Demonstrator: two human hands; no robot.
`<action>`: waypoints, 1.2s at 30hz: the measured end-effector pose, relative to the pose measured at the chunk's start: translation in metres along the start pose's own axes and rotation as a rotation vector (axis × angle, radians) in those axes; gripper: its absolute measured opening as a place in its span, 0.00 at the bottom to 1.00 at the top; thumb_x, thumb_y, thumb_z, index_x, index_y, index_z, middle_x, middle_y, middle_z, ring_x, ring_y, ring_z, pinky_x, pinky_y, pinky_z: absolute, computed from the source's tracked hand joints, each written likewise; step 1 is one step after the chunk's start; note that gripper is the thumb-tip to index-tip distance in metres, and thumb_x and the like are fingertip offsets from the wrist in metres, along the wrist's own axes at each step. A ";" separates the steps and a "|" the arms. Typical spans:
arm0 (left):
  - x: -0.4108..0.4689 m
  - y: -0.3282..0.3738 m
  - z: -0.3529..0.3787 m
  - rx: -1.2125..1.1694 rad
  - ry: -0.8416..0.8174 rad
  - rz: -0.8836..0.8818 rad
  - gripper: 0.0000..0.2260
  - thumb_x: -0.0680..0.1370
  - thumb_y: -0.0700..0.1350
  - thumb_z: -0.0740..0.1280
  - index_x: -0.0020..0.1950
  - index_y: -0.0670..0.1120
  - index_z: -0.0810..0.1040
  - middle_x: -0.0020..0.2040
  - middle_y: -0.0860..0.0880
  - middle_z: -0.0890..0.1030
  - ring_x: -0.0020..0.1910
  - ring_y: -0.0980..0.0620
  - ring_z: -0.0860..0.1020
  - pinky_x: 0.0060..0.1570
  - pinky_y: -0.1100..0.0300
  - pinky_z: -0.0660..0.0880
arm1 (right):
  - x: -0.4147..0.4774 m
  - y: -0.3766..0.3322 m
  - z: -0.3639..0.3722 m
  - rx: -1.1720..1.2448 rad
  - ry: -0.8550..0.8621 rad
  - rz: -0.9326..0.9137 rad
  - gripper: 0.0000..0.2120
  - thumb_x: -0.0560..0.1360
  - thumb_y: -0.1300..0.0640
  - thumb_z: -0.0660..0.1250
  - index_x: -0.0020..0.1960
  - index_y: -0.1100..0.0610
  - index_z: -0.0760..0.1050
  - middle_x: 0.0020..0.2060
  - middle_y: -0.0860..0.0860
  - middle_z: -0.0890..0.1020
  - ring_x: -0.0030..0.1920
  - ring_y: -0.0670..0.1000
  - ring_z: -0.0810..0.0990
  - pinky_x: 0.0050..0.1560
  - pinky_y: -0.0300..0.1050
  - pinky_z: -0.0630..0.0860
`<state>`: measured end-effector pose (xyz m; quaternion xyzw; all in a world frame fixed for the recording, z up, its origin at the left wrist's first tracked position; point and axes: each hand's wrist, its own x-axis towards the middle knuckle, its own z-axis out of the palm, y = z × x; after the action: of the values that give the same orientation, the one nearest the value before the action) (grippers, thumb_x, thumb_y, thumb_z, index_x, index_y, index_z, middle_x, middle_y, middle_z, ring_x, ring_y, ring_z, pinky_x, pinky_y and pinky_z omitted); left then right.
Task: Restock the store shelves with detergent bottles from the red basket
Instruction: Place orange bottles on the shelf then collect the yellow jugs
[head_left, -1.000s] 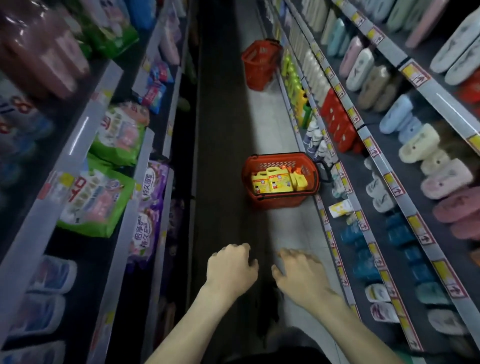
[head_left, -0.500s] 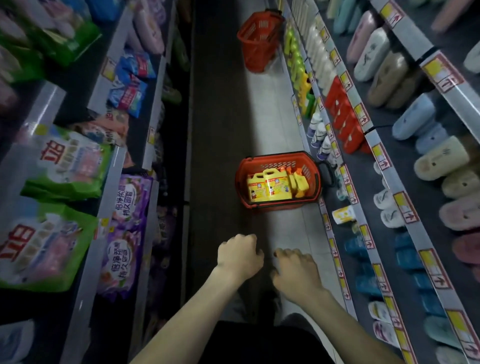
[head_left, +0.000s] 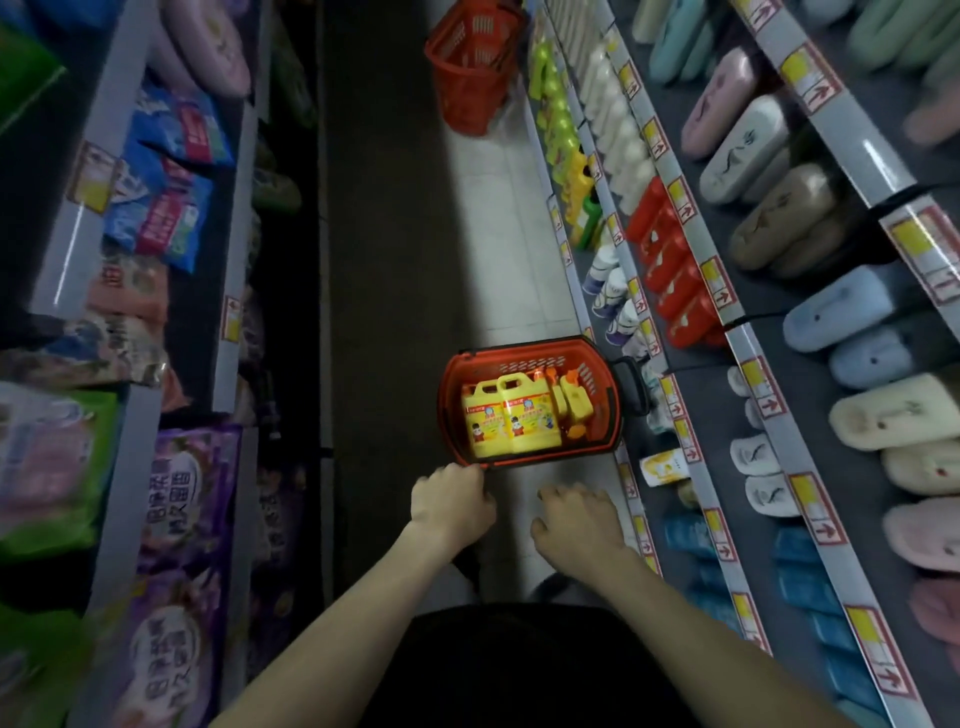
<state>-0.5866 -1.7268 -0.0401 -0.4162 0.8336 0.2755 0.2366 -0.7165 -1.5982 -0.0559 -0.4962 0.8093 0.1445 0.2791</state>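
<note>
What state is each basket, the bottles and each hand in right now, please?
Near red basket: on floor, holding bottles.
Yellow detergent bottles: lying inside it.
Far red basket: on floor beside shelf.
Left hand: fingers curled, at basket rim; contact unclear.
Right hand: fingers loosely bent, empty.

Two forearms (head_left: 337, 618) are seen bare, one to each side of a black garment (head_left: 498, 670), which is shown as a plain dark mass with a rounded upper edge. Above the garment, the left hand (head_left: 452, 506) and right hand (head_left: 576, 525) are seen uncovered. Darker shapes just above the garment's edge cannot be made out.
</note>
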 end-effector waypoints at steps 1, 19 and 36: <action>0.010 -0.001 -0.005 -0.007 0.005 0.005 0.13 0.81 0.50 0.64 0.63 0.49 0.79 0.55 0.46 0.83 0.56 0.42 0.83 0.59 0.47 0.78 | 0.012 0.002 -0.006 -0.013 -0.002 0.007 0.23 0.81 0.46 0.60 0.73 0.55 0.72 0.66 0.55 0.80 0.67 0.58 0.77 0.64 0.52 0.71; 0.179 0.081 -0.042 -0.037 -0.129 -0.124 0.13 0.82 0.52 0.62 0.63 0.48 0.79 0.59 0.45 0.83 0.58 0.41 0.81 0.59 0.48 0.73 | 0.179 0.118 -0.070 -0.073 -0.151 -0.068 0.20 0.81 0.47 0.60 0.68 0.58 0.74 0.64 0.56 0.81 0.66 0.60 0.77 0.65 0.56 0.71; 0.330 0.056 0.040 -0.001 -0.264 -0.214 0.14 0.83 0.49 0.61 0.66 0.47 0.77 0.61 0.44 0.82 0.61 0.40 0.81 0.59 0.49 0.75 | 0.330 0.159 -0.002 -0.055 -0.265 -0.144 0.24 0.82 0.48 0.60 0.74 0.58 0.70 0.67 0.57 0.79 0.69 0.60 0.75 0.69 0.54 0.71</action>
<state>-0.8048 -1.8590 -0.2609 -0.4629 0.7460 0.3014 0.3720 -0.9739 -1.7631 -0.2579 -0.5367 0.7236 0.2104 0.3796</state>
